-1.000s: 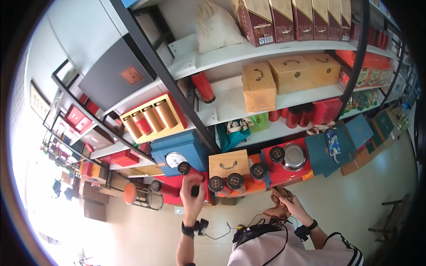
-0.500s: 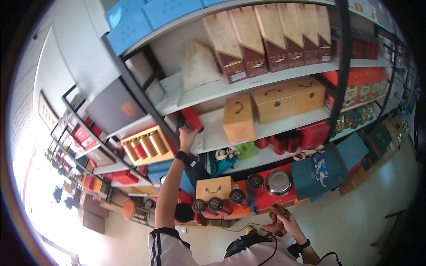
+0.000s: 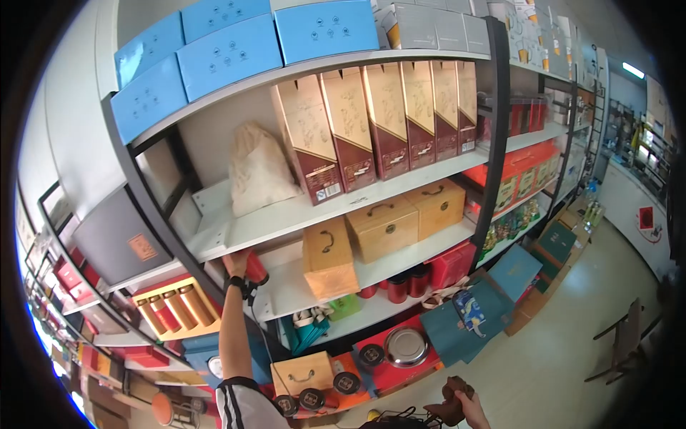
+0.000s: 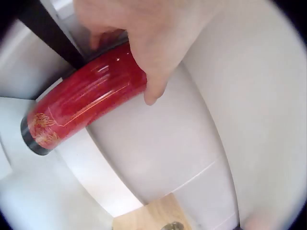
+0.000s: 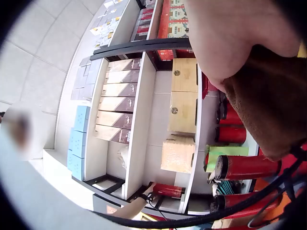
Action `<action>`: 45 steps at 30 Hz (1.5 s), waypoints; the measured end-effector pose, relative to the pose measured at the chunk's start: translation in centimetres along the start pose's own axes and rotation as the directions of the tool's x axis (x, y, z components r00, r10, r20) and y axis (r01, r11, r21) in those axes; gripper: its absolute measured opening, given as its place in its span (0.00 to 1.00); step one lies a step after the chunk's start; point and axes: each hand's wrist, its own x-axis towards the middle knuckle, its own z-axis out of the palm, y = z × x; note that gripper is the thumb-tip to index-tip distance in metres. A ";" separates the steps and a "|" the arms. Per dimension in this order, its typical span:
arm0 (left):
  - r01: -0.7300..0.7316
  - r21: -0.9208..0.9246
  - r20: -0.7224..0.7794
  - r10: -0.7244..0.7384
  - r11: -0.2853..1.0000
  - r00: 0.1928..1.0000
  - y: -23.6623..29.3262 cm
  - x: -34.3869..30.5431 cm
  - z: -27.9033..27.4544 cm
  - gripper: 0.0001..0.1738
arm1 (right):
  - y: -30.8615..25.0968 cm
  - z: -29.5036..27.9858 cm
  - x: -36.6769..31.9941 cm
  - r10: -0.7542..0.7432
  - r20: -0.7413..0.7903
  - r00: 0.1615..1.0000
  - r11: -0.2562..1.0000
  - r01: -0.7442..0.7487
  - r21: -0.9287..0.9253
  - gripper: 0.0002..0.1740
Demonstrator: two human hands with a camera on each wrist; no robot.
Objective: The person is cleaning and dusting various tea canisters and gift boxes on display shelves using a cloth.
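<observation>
On the middle shelf at the left, my left hand [image 3: 236, 263] grips the upper end of a red canister [image 3: 256, 268]. The left wrist view shows the thumb on one side of the canister [image 4: 91, 96] and fingers curled behind it. Its black-rimmed bottom end stands over the white shelf, with a gold pattern near it. Low at the front, my right hand [image 3: 473, 411] holds a bunched brown cloth [image 3: 449, 402]. Up close in the right wrist view, the cloth [image 5: 268, 105] hangs from the hand, which hides part of it.
Wooden boxes [image 3: 329, 261] stand to the canister's right. Above are a cloth bag [image 3: 259, 171] and tall cartons [image 3: 311, 139]. A dark shelf post [image 3: 168, 225] rises just left of the hand. Below, black-lidded canisters [image 3: 312, 399] and a round metal tin [image 3: 406, 347] stand on boxes.
My left hand has left the canisters on the low boxes, risen to the middle shelf and taken hold of the red canister there. The right hand keeps the cloth; the head view has tilted up.
</observation>
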 end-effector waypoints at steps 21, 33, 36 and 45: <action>0.032 0.213 0.078 -0.049 0.977 0.996 9.1 -8.0 -6.7 0.51 | -1.9 0.8 0.6 0.124 0.197 0.973 0.992 -0.124 -0.013 0.21; 0.002 0.003 0.156 -0.003 1.000 0.988 24.1 -16.2 -13.4 0.46 | 1.8 -4.1 0.3 0.145 0.312 0.939 0.975 -0.083 -0.204 0.16; 0.061 -0.052 0.218 -0.049 0.997 0.975 28.9 -18.9 -17.3 0.54 | -0.9 -3.1 -1.7 0.185 0.396 0.900 0.977 -0.213 0.029 0.20; 0.167 0.098 0.117 -0.178 0.981 0.977 39.8 -29.5 -32.6 0.45 | -5.2 0.3 -4.0 0.079 0.437 0.896 0.590 -0.395 0.704 0.34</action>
